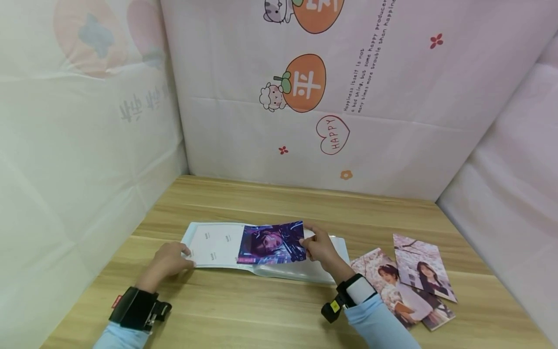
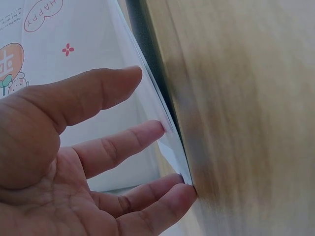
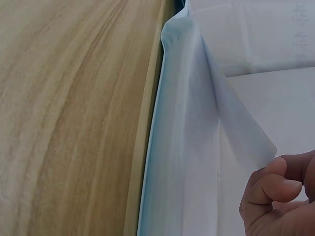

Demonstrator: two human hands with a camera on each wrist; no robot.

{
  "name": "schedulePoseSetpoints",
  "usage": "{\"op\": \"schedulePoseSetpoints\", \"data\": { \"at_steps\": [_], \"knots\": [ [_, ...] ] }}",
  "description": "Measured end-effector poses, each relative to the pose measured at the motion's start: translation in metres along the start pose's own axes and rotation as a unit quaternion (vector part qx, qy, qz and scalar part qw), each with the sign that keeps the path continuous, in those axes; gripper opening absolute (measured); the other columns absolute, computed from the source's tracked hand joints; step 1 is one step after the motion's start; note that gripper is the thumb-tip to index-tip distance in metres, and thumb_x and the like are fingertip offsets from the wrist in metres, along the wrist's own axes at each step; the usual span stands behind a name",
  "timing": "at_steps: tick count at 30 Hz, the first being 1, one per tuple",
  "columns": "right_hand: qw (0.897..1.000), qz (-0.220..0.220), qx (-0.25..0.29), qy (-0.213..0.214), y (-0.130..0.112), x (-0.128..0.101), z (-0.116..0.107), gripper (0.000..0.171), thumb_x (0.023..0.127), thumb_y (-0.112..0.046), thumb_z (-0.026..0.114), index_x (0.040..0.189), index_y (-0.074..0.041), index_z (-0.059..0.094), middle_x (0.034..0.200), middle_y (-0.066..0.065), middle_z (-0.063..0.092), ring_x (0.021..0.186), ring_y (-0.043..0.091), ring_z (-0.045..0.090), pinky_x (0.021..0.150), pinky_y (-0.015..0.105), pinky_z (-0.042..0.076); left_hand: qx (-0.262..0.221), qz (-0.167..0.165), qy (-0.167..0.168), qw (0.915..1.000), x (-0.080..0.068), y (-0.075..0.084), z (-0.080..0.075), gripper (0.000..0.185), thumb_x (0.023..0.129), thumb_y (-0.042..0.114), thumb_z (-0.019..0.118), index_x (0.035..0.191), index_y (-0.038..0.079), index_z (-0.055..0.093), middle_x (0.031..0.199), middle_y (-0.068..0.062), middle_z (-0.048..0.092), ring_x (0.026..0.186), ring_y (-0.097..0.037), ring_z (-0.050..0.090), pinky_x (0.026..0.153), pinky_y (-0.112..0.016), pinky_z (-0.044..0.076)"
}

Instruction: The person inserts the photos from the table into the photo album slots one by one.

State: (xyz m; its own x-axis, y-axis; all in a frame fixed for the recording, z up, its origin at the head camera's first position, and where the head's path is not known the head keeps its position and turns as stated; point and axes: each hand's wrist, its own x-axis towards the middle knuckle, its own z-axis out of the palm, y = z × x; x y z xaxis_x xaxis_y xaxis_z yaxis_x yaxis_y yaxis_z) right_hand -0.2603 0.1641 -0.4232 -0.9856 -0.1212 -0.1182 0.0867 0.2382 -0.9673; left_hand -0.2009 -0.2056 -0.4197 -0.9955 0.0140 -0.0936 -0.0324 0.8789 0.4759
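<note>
Album: open photo album point(image 1: 213, 245) lies flat on wooden table point(image 1: 270, 310), near front edge.
Left hand point(image 1: 167, 259): fingers straight, pressing album's left page edge.
Right hand point(image 1: 320, 249): pinches purple photo point(image 1: 270, 242) over album's middle.
Loose photos point(image 1: 410, 281): on table, right of album.

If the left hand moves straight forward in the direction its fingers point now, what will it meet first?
The left hand already touches the open album at its near left edge. Going on, its fingers would probably slide over the blank page toward the purple photo held by the right hand.
</note>
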Motion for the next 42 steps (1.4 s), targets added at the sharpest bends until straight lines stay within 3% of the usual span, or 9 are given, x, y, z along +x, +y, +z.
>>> {"op": "schedulePoseSetpoints", "data": {
  "at_steps": [5,9,21,28,36,42],
  "knots": [
    [1.000,-0.006,0.011,0.004,0.003,0.001,0.004,0.044,0.088,0.003,0.054,0.130,0.007,0.041,0.064,0.005,0.046,0.048,0.013,0.043,0.042,0.022,0.030,0.004,0.005,-0.002,1.0000,0.000,0.001,0.000,0.034,0.072,0.017,0.073,0.095,-0.007,0.064,0.094,-0.022,0.061,0.078,-0.028,0.053,0.071,-0.044,0.044],
    [1.000,-0.007,0.017,0.006,0.006,0.002,0.009,0.039,0.088,0.002,0.055,0.125,0.008,0.044,0.065,0.006,0.047,0.048,0.013,0.043,0.042,0.021,0.031,0.001,0.004,-0.004,1.0000,0.000,0.000,0.000,0.035,0.072,0.017,0.073,0.096,-0.007,0.065,0.095,-0.022,0.061,0.079,-0.028,0.053,0.072,-0.044,0.045],
    [1.000,0.013,-0.013,-0.009,0.009,0.004,0.020,0.051,0.086,0.001,0.055,0.135,-0.002,0.043,0.057,0.002,0.042,0.043,0.011,0.036,0.041,0.022,0.027,0.002,0.014,-0.003,0.9999,0.001,0.000,0.002,0.035,0.071,0.017,0.074,0.095,-0.006,0.065,0.096,-0.022,0.061,0.082,-0.029,0.054,0.074,-0.045,0.045],
    [0.999,0.022,-0.017,-0.024,0.008,0.004,0.027,0.055,0.086,0.004,0.052,0.139,-0.002,0.039,0.066,0.004,0.044,0.047,0.011,0.037,0.043,0.022,0.029,-0.001,0.016,-0.002,0.9999,0.000,0.000,0.001,0.035,0.071,0.016,0.074,0.096,-0.007,0.065,0.096,-0.022,0.061,0.081,-0.029,0.053,0.074,-0.045,0.045],
    [0.999,0.019,-0.015,-0.036,0.007,0.005,0.036,0.056,0.086,0.006,0.051,0.140,-0.001,0.037,0.064,0.003,0.041,0.046,0.011,0.034,0.042,0.021,0.028,-0.005,0.017,-0.001,0.9998,0.001,-0.002,0.001,0.036,0.071,0.017,0.074,0.097,-0.007,0.065,0.097,-0.023,0.061,0.083,-0.030,0.054,0.075,-0.045,0.045],
    [0.999,0.024,-0.012,-0.025,0.005,0.006,0.042,0.053,0.085,0.007,0.055,0.136,0.001,0.040,0.070,0.003,0.044,0.050,0.012,0.039,0.043,0.021,0.030,0.000,0.020,0.003,0.9998,0.002,-0.006,0.003,0.034,0.071,0.016,0.074,0.096,-0.006,0.065,0.096,-0.023,0.061,0.084,-0.031,0.055,0.077,-0.047,0.044]
  ]
}}
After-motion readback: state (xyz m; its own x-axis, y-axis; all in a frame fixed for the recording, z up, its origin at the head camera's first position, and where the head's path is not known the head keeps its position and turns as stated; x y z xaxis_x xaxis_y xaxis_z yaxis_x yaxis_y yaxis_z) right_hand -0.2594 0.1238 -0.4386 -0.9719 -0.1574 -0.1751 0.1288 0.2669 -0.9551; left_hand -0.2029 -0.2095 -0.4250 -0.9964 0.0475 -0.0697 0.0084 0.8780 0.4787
